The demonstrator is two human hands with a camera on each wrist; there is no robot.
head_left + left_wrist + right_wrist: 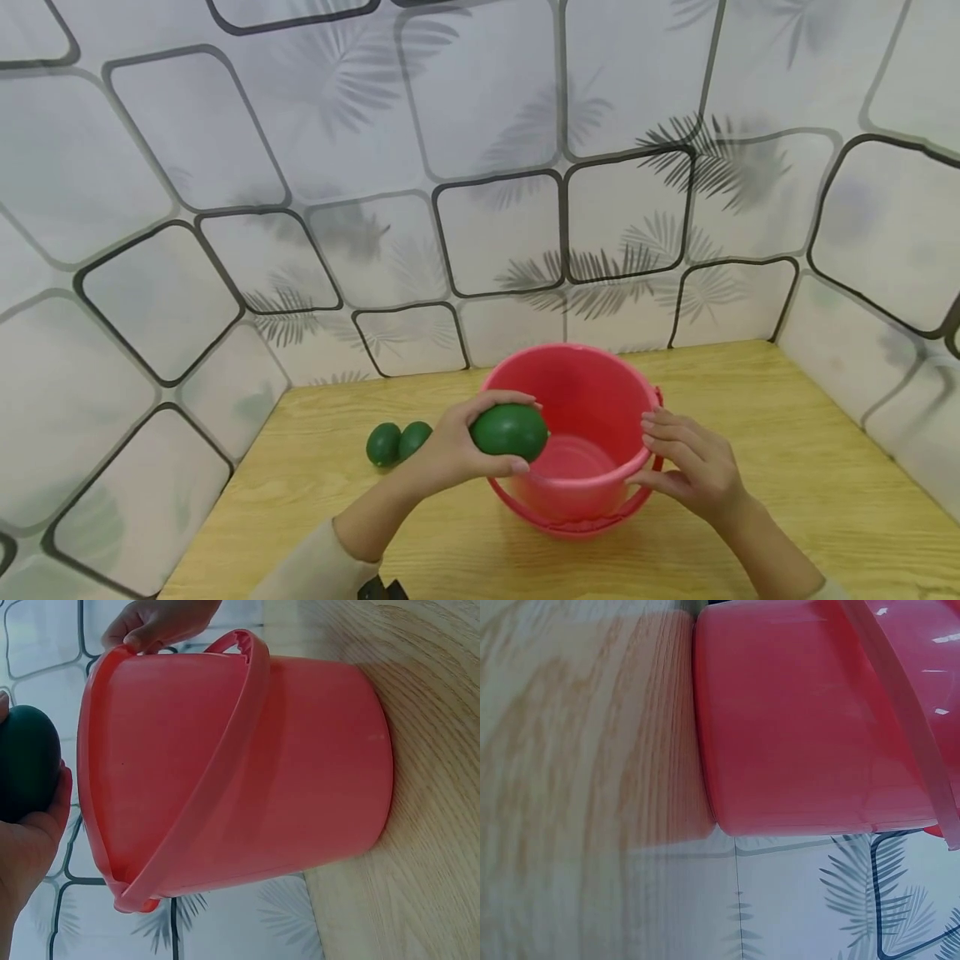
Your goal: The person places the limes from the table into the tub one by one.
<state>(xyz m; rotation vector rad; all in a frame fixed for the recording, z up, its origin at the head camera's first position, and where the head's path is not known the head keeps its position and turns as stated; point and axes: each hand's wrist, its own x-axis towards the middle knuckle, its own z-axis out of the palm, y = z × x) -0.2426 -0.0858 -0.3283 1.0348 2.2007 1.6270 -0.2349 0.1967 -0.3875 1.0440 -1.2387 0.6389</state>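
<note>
My left hand (453, 446) holds a smooth, dark green oval fruit (510, 432) just above the left rim of a pink plastic bucket (577, 496). In the left wrist view, the green fruit (28, 761) is seen beside the bucket's mouth, cupped by fingers and thumb. The bucket (322, 750) stands upright, its handle (217, 776) lowered across the front. My right hand (693, 467) pinches the bucket's right rim between thumb and fingers. The right wrist view has the bucket's side (810, 727) but not the hand. The visible part of the bucket's floor is bare.
Two more green oval fruits (384, 444) lie side by side on the wooden table (315, 467), left of the bucket and partly behind my left forearm. Walls covered in patterned paper (375, 250) rise at the table's back and sides.
</note>
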